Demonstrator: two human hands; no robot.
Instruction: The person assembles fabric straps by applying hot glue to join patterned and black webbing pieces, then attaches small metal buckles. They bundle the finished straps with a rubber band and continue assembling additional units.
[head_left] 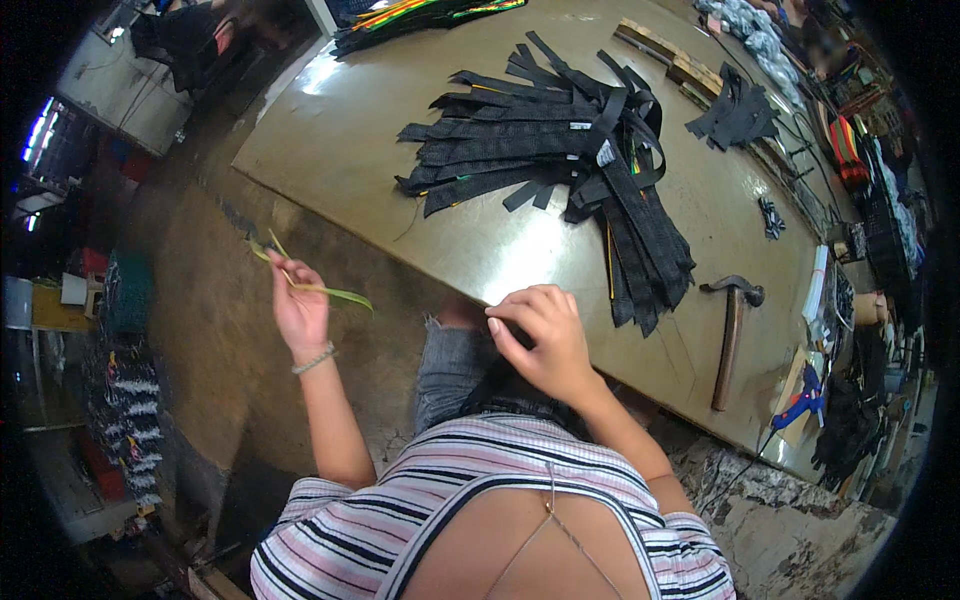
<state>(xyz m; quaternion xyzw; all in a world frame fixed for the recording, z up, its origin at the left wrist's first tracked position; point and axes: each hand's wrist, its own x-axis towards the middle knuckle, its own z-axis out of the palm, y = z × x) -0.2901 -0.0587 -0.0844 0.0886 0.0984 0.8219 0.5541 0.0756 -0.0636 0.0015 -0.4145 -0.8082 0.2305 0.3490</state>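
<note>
My left hand [302,305] is raised over the floor, left of the table, its fingers closed on a thin yellow-green strip [349,296]. One end of the strip sticks up past the fingertips and the other curves out to the right. At the table's near edge is my right hand [545,335], with its fingers curled and thumb close to the forefinger; whatever may be between them is hidden. Beyond it on the table lies a fanned bundle of black woven straps [500,145], with black webbing looped around its middle and small white tags.
A hammer [733,340] with a wooden handle lies on the table [380,130] at right. Near the right edge are a blue glue gun [798,408] and its cord. Black pieces [735,112] and wooden strips [665,58] lie farther back. More straps [425,20] are at the far left.
</note>
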